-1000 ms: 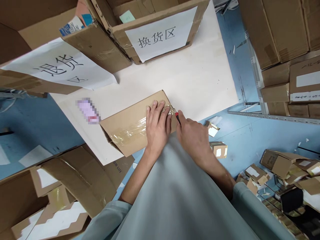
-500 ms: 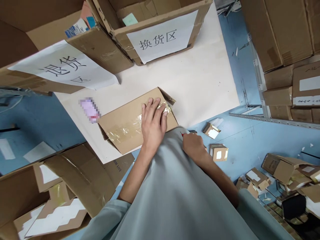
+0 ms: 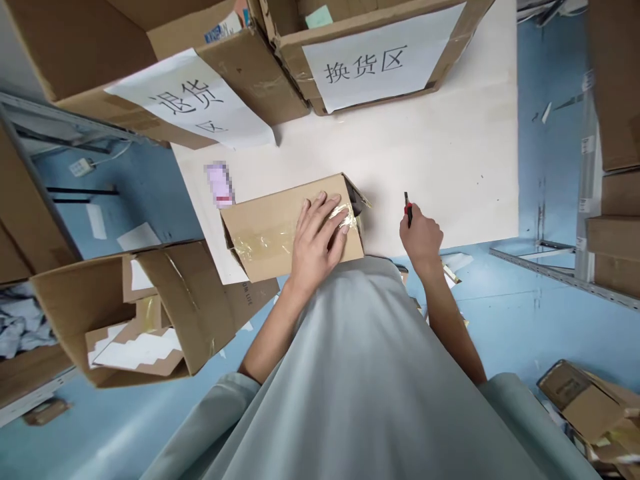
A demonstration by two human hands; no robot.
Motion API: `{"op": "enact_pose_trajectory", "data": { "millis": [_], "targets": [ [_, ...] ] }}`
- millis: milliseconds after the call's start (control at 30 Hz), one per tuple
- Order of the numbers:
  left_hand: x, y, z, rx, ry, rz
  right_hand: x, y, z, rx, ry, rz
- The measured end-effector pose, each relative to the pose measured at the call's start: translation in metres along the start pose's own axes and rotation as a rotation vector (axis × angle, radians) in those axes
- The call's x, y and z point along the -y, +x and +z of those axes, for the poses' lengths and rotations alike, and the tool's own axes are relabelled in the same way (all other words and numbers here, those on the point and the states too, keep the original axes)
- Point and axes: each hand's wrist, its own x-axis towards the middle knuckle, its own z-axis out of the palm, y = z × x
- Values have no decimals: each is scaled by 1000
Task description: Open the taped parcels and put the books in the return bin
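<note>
A brown cardboard box [image 3: 273, 217] lies on the white table [image 3: 450, 153], with clear tape along its top. Its right end flap stands partly out, and a dark gap shows at that end. My left hand [image 3: 319, 233] rests flat on the box's top near the right end, fingers stretched out. To the right of the box, my right hand [image 3: 421, 239] is wrapped round a red and black utility knife [image 3: 408, 208]. The knife's blade points away from me, over the table and apart from the box.
Two large open cartons with paper signs, a left carton [image 3: 235, 73] and a right carton [image 3: 293, 60], stand at the table's back. A blurred purple item [image 3: 219, 181] lies left of the box. Another open carton [image 3: 200, 313] holds boxes at lower left. More boxes [image 3: 585, 400] lie at lower right.
My right hand has moved forward with the knife, from beside my body out over the table. My left hand stays on the box. The view has turned and shifted.
</note>
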Motion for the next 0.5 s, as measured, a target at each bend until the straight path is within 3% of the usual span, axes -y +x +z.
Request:
{"op": "enact_pose_trajectory", "data": {
  "millis": [67,133,233,333,400,500],
  "targets": [
    [-1,0,0,6,4,-22,-5,13,4,22,62,-21],
    [-3,0,0,12,9,-37,-9,4,-4,20,160,-116],
    [-4,0,0,9,21,-59,-9,-41,-35,-4,355,-312],
    [-3,0,1,-4,15,-59,-3,-86,-61,81,478,-442],
    [-3,0,2,-3,6,-52,4,-100,-65,146,464,-506],
    [-1,0,2,-5,14,-56,10,-97,-55,191,381,-543]
  ]
}}
